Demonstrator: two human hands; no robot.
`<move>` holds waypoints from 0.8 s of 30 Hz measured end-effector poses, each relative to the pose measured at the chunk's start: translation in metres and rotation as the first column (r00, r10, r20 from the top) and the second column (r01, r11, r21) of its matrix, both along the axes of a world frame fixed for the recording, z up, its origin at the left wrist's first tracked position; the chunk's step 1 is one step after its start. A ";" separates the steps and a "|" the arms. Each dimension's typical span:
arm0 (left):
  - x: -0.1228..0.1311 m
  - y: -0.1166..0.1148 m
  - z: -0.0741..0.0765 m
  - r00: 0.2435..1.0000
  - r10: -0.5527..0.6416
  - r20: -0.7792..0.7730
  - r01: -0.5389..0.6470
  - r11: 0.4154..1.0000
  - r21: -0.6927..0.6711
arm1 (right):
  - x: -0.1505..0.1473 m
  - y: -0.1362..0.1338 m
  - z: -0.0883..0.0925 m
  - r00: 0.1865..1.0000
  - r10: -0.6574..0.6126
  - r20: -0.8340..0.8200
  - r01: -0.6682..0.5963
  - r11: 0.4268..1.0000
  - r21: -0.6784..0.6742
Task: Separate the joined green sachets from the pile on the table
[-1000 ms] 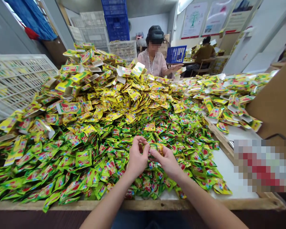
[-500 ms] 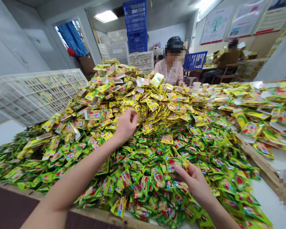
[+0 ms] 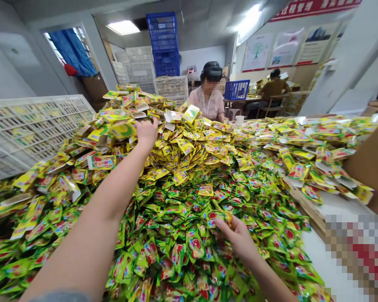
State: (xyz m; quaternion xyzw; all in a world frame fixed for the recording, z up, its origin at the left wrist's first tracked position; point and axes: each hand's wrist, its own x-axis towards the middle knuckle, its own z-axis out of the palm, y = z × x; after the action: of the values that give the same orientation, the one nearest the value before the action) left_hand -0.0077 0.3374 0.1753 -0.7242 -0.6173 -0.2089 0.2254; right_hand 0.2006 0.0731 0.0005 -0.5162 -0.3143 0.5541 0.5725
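Note:
My left hand [image 3: 147, 131] reaches to the upper part of the heap, among the yellow cartons. A yellow and green carton [image 3: 125, 129] is right beside its fingers; the fingertips are partly hidden, so I cannot tell whether they grip it. Lower down, my right hand [image 3: 236, 235] pinches small shiny packets [image 3: 211, 215] between thumb and fingers; one is green with a red round print, and a yellow edge shows at the fingers. Beneath it spread many green packets [image 3: 176, 256]. Between the green ones and the cartons lies a band of yellow packets [image 3: 189, 147].
A white plastic crate [image 3: 34, 121] holding cartons leans at the left. Across the heap sits a person [image 3: 208, 98] in a headset. More open-ended cartons [image 3: 324, 155] lie at the right, behind a wooden strip [image 3: 302, 203]. Blue crates [image 3: 164, 42] are stacked behind.
My left hand has moved up and forward from the yellow packets to the cartons. My right hand keeps its pinch on the packets. The view has turned to the right.

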 end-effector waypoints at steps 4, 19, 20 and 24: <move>-0.022 -0.031 0.006 0.995 -0.096 -0.010 0.097 0.995 0.035 | -0.001 -0.002 0.002 0.998 0.024 -0.062 -0.024 1.000 -0.006; 0.022 -0.224 -0.143 0.368 -0.839 0.400 0.918 0.396 -0.014 | 0.025 -0.005 0.019 0.871 0.159 -0.465 -0.136 0.987 0.084; 0.027 -0.234 -0.142 0.404 -0.803 0.438 0.906 0.416 -0.073 | 0.023 -0.006 0.020 0.897 0.141 -0.418 -0.115 0.989 0.088; 0.042 -0.262 -0.143 0.655 -0.635 0.409 0.730 0.672 -0.125 | 0.008 -0.017 0.030 0.965 0.054 -0.257 -0.025 0.993 0.116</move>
State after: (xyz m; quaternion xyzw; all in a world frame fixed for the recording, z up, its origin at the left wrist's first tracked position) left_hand 0.0343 0.0759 0.0327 -0.8818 -0.3472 -0.3084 -0.0824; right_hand 0.2091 0.0566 0.0303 -0.3998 -0.2773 0.6100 0.6254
